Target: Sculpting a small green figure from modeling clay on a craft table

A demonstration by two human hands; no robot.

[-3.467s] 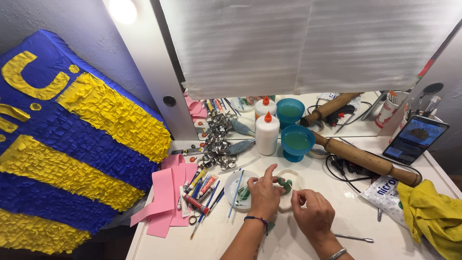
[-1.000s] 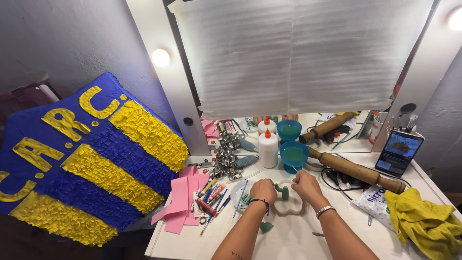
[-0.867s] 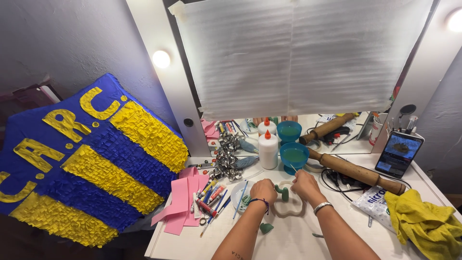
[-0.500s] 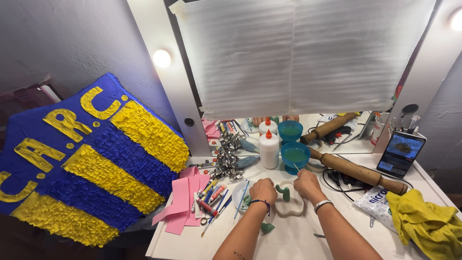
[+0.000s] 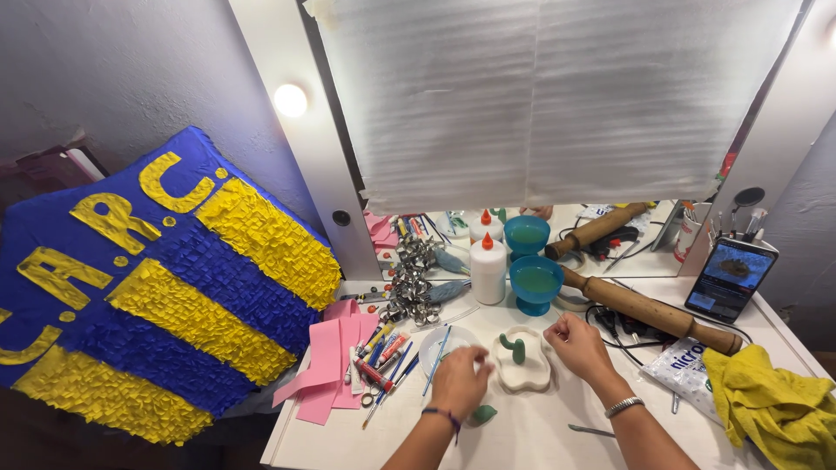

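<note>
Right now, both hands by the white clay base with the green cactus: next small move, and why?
Probably bring the right hand in to steady the white base. It hovers just off the base's right edge, while the left hand sits at the left edge, and the green cactus stands upright in the middle.

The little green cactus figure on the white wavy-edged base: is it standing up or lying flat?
Standing up. The little green cactus figure rises from the white wavy-edged base, one short arm curving out to its side, between the two hands and untouched.
</note>
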